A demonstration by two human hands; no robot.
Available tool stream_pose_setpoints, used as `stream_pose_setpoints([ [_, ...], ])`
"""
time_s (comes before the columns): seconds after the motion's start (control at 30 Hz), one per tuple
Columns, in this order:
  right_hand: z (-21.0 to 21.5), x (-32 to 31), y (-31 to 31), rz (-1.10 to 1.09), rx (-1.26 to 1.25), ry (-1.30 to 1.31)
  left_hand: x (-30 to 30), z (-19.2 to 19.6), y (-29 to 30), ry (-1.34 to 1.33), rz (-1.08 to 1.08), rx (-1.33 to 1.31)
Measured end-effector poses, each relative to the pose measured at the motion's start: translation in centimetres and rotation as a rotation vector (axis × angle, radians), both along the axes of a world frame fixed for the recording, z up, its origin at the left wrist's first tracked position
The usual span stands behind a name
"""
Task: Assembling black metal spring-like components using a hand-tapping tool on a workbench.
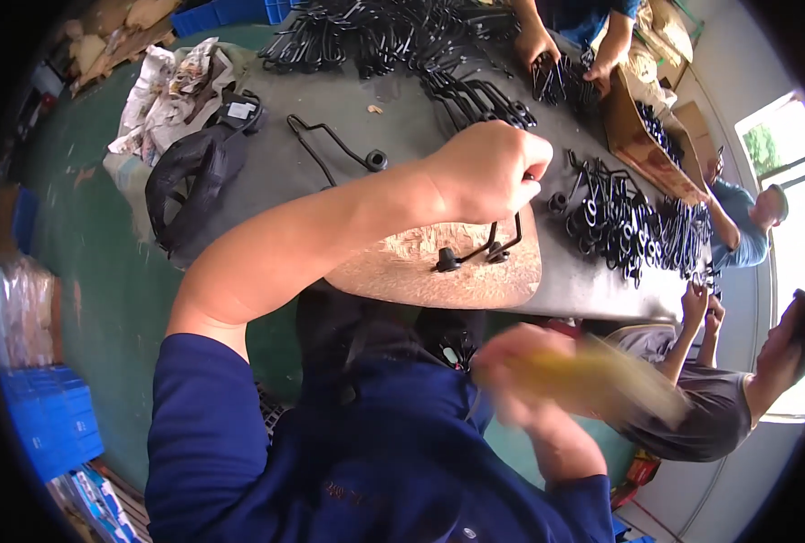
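Observation:
My left hand [493, 172] is closed in a fist round a bent black metal rod [495, 251] above the wooden board [393, 276]. The rod's lower ends carry black rubber-like caps and stand close to the board's surface. Low on the right, my right hand [524, 366] is wrapped round a yellow tool [592, 376] that motion smears; its kind cannot be made out. Beyond my left forearm, a single bent black rod [330, 138] with a round black end lies on the grey table [266, 172].
Heaps of black rods [366, 36] cover the far side of the table, with another pile [638, 222] at right. A cardboard box [642, 136] stands near a co-worker's hands [536, 41]. A black roll-like bundle [190, 172] lies at left. Other people sit at right.

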State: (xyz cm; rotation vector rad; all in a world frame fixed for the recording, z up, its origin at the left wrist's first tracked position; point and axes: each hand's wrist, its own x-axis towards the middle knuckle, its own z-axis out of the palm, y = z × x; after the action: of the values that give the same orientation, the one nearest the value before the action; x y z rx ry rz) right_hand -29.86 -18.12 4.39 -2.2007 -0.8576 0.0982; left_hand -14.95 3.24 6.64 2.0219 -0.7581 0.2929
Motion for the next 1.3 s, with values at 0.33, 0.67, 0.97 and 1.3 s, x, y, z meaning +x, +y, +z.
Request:
stream_pose_setpoints([
  [0.33,-0.1,-0.9,0.2,-0.302,0.146,0.697,0.4,-1.4,0.2,0.038,0.078,0.0],
  [0.67,-7.5,0.1,-3.5,-0.259,-0.029,1.019,1.8,-0.7,-3.0,-0.129,0.02,0.088],
  [0.97,-2.3,-0.4,-2.8,-0.329,0.254,0.486,1.9,0.4,-2.8,-0.068,0.041,0.147],
  [1.3,-2.5,1.0,-4.3,-0.219,0.303,0.977,3.5,1.2,3.1,0.261,0.049,0.024],
])
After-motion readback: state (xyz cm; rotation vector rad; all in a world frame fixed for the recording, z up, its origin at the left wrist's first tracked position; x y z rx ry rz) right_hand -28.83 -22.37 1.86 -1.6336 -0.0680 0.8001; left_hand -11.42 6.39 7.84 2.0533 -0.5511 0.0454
